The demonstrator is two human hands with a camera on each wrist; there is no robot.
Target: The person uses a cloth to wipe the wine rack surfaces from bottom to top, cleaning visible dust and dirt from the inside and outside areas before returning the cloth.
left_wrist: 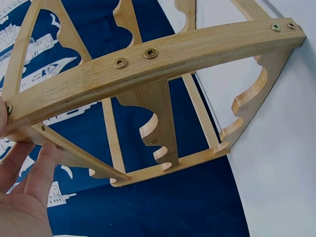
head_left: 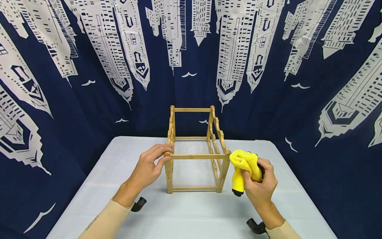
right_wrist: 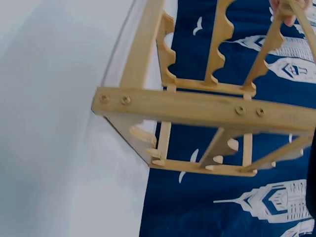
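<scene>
In the head view, a wooden rack (head_left: 197, 156) stands upright on the white tabletop (head_left: 185, 215), in the middle of the scene. The left hand (head_left: 150, 164) pinches its near left upper corner, fingers over the top and thumb on the near side. The right hand (head_left: 261, 184) is clamped on a bunched yellow cloth (head_left: 242, 161) just beside the near right upper corner; whether cloth and wood touch, I cannot tell. The hands are apart, one on each side of the rack. The rack looks light, so a hard push from the right could slide or tip it if the left hand's pinch is loose, as only that one corner is held

In the left wrist view, fingers hold the rack's end beside a long bar with screws (left_wrist: 150, 53) set in it. Judging by those heads and the scalloped boards (left_wrist: 157, 123), loose cloth could snag on an edge if dragged across quickly

In the right wrist view, the rack's bars fill the middle and the left hand's fingertips show at the upper right. The cloth is out of sight here, so its grip cannot be checked; a loose fold could slip from the fingers if pinched too thinly
</scene>
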